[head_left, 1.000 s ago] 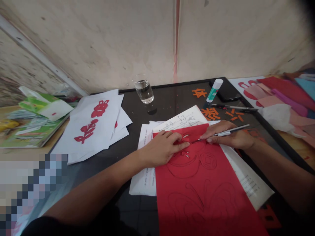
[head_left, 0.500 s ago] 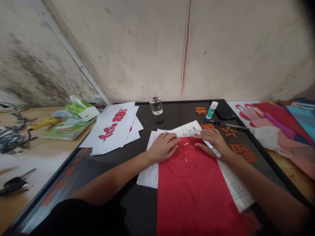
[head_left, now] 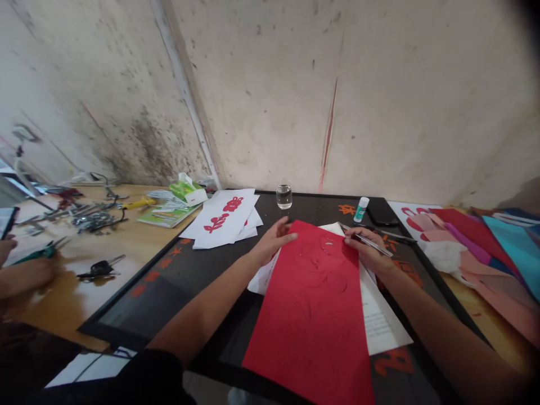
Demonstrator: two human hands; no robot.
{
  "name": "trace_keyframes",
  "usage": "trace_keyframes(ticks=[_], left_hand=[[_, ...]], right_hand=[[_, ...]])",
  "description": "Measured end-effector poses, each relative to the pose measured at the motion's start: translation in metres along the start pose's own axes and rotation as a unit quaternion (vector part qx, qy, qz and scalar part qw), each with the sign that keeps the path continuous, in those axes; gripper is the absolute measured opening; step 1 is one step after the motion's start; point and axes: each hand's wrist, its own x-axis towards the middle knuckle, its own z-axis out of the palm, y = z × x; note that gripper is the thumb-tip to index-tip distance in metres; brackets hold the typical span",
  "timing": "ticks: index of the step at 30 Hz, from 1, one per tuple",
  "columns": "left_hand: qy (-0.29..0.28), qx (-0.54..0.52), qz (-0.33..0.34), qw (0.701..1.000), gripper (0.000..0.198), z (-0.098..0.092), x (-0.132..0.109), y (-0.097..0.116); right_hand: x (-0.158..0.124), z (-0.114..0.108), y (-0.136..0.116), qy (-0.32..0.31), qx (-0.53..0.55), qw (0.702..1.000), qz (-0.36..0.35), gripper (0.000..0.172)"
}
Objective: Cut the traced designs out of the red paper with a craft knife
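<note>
A sheet of red paper (head_left: 310, 320) with drawn outlines and small cut-out slits slants up toward me over printed sheets. My left hand (head_left: 273, 243) is at its upper left edge, thumb on the front and fingers partly hidden behind, apparently pinching it. In my right hand (head_left: 371, 253) lies a slim silver tool, which looks like a craft knife (head_left: 373, 244). The thumb and fingers of that hand also touch the paper's upper right edge. Under the red paper a printed sheet (head_left: 382, 323) shows on the right.
A glass of water (head_left: 284, 197) and a glue stick (head_left: 361, 210) stand at the back. A black phone (head_left: 382, 215) and a pen (head_left: 394, 235) lie right, near coloured papers (head_left: 476, 256). White sheets with red cut-outs (head_left: 223, 225) lie left. Another person's hand (head_left: 29, 275) holds green-handled scissors (head_left: 42, 252).
The red paper has been lifted and tilted, with its near end shifted left. My left hand has moved from on top of it to its edge. The view has swung left, bringing in another person's hands.
</note>
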Motion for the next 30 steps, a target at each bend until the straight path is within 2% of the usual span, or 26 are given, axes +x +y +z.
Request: trace_keyframes(ticks=[3, 6, 12, 18, 20, 23, 26, 30], left_hand=[[-0.102, -0.113, -0.084, 0.985, 0.066, -0.005, -0.003, -0.003], [-0.142, -0.196, -0.148, 0.959, 0.053, -0.001, -0.002, -0.01], [-0.142, -0.291, -0.258, 0.91, 0.027, 0.013, 0.001, -0.022], [-0.107, -0.381, -0.307, 0.865, 0.038, 0.014, 0.004, -0.022], [-0.093, -0.408, -0.313, 0.852, 0.039, 0.013, 0.005, -0.022], [-0.084, -0.438, -0.321, 0.836, 0.04, 0.013, 0.007, -0.022], [-0.079, -0.455, -0.321, 0.827, 0.042, 0.013, 0.005, -0.02], [-0.084, -0.463, -0.316, 0.824, 0.046, 0.013, 0.001, -0.017]], right_hand=[[0.0, 0.003, -0.001, 0.005, 0.02, 1.0, 0.011, 0.03], [-0.001, 0.006, -0.001, 0.003, 0.012, 1.0, 0.006, 0.027], [-0.005, 0.012, -0.001, 0.007, -0.053, 0.998, -0.032, 0.017], [-0.006, 0.007, -0.019, 0.083, -0.146, 0.981, -0.096, 0.015], [-0.006, 0.007, -0.028, 0.056, -0.177, 0.972, -0.146, 0.012], [-0.008, 0.011, -0.036, -0.034, -0.194, 0.957, -0.213, 0.015], [-0.01, 0.016, -0.036, -0.091, -0.196, 0.953, -0.214, 0.015], [-0.013, 0.021, -0.033, -0.108, -0.205, 0.95, -0.208, 0.012]])
